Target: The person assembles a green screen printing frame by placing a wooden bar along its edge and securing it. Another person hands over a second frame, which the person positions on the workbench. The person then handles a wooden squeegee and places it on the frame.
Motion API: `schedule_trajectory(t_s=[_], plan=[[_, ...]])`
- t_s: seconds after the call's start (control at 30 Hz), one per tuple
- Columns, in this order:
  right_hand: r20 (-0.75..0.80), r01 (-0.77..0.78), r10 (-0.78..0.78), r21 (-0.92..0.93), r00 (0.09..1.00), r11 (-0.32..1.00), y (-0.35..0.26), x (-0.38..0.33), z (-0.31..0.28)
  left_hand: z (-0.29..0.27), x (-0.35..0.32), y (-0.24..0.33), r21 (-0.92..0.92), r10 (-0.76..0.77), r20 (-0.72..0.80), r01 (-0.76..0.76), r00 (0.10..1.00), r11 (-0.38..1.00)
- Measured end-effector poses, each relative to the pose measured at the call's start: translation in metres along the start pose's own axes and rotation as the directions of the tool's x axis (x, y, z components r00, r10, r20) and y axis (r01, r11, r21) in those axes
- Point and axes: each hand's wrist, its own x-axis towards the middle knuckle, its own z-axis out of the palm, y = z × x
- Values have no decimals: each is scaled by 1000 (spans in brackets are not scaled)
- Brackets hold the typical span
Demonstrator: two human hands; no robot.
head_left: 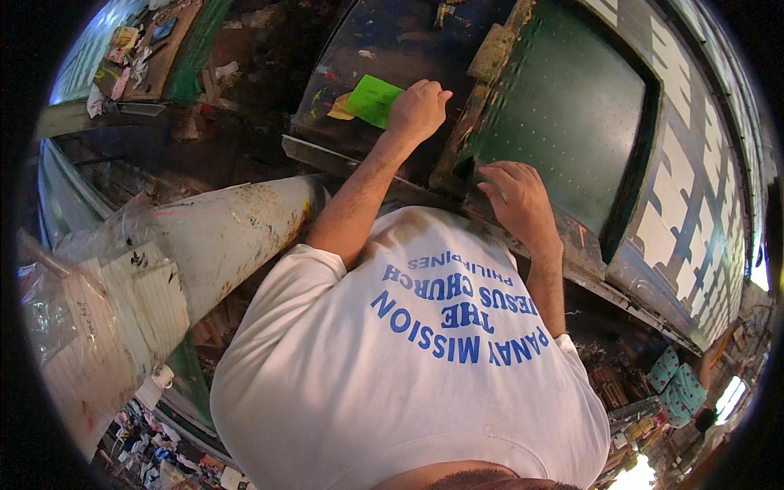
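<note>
My left hand (419, 111) is curled closed over a dark, paint-marked surface (384, 37). Right against its left side lies a bright green card or sheet (374, 101), partly covered by the hand. Whatever is between the fingers, if anything, is hidden. A small yellow-tan piece (341, 107) pokes out from beside the green card. My right hand (518, 198) is at the near left corner of a dark green dotted panel (563, 114), set in a worn frame. Its fingers are loosely bent, with the thumb apart from them, and nothing shows between them.
A paint-spattered white cylinder (233, 224) lies at my left, beside a plastic-wrapped stack of pale strips (135, 306). A cluttered wooden board (167, 53) stands at the far left. Patterned metal sheeting (694, 163) curves along the right. A person in teal clothing (683, 392) is at the lower right.
</note>
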Motion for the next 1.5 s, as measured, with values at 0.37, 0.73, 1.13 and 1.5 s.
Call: schedule_trajectory(t_s=[0.37,0.73,1.13,1.5], plan=[[-15,-3,3,-3,1000,1000,-3,-2,-1,17,7,21,-453,-257,140,292,956,842],[-19,8,-8,4,1000,1000,-3,1,-1,23,-6,4,-216,-56,26,60,998,975],[-15,25,-25,5,1000,1000,-5,8,0,22,2,24,-331,-184,25,182,983,926],[-9,199,-199,-35,980,979,49,109,-17,10,-12,15,-229,-156,207,202,966,952]])
